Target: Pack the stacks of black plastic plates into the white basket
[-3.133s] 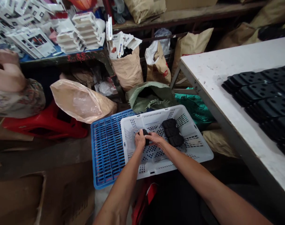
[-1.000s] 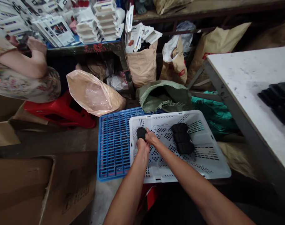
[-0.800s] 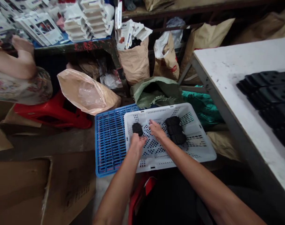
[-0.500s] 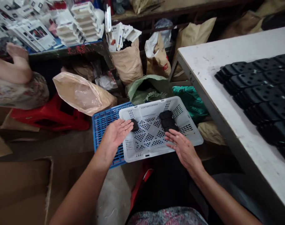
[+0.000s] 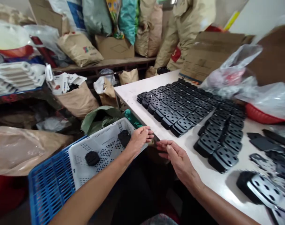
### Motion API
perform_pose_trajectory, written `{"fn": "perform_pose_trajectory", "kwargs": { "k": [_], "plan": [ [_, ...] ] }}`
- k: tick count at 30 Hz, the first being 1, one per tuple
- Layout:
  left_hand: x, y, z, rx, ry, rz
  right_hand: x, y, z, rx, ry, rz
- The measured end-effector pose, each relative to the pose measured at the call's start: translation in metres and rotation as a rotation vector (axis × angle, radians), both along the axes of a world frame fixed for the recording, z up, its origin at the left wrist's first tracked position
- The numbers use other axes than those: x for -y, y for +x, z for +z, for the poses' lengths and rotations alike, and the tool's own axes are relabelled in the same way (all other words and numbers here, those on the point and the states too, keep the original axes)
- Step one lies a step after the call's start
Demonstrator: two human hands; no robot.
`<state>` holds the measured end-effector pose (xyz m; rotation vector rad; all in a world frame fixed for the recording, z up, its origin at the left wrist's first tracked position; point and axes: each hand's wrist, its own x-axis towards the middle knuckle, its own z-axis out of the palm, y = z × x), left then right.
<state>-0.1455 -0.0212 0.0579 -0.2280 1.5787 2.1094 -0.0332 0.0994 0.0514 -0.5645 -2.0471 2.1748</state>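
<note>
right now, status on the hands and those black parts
Open, empty: left hand, right hand, at edge of table. Two black stacks in white crate. On table, black part rows, nothing blocking.

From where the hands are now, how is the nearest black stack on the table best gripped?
Probably by its front end, coming from the table edge: that rounded end of the black stack is free, while other stacks sit close beside and behind it.

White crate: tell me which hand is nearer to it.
Left. The left hand is at the right rim of the white crate; the right hand is farther right, at the edge of the table.
</note>
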Motion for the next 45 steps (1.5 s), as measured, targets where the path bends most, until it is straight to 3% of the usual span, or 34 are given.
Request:
{"fn": "perform_pose_trajectory", "kwargs": {
  "k": [4, 10, 19, 25, 34, 36, 41, 45],
  "plan": [
    [-0.035, 0.006, 0.004, -0.053, -0.048, -0.114, -0.026, 0.012, -0.003, 0.024, -0.057, -0.212],
    [-0.067, 0.025, -0.011, -0.14, -0.132, -0.19, -0.045, 0.008, -0.01, 0.0, -0.098, -0.385],
    [-0.084, 0.03, -0.017, -0.455, -0.343, -0.242, -0.055, -0.01, -0.002, 0.074, -0.041, -0.418],
    [-0.09, 0.026, -0.025, -0.347, -0.174, -0.164, -0.058, -0.016, -0.001, 0.062, -0.024, -0.45],
    [-0.094, 0.023, -0.028, -0.315, -0.142, -0.072, -0.057, -0.014, -0.004, 0.052, -0.023, -0.452],
    [-0.095, 0.024, -0.027, -0.399, -0.207, -0.09, -0.056, -0.014, -0.002, 0.046, -0.025, -0.453],
    [-0.1, 0.024, -0.031, -0.799, -0.64, -0.271, -0.053, -0.015, 0.004, 0.031, -0.044, -0.503],
    [-0.101, 0.026, -0.036, -0.887, -0.764, -0.305, -0.051, -0.014, 0.008, 0.05, -0.057, -0.501]
  ]
}}
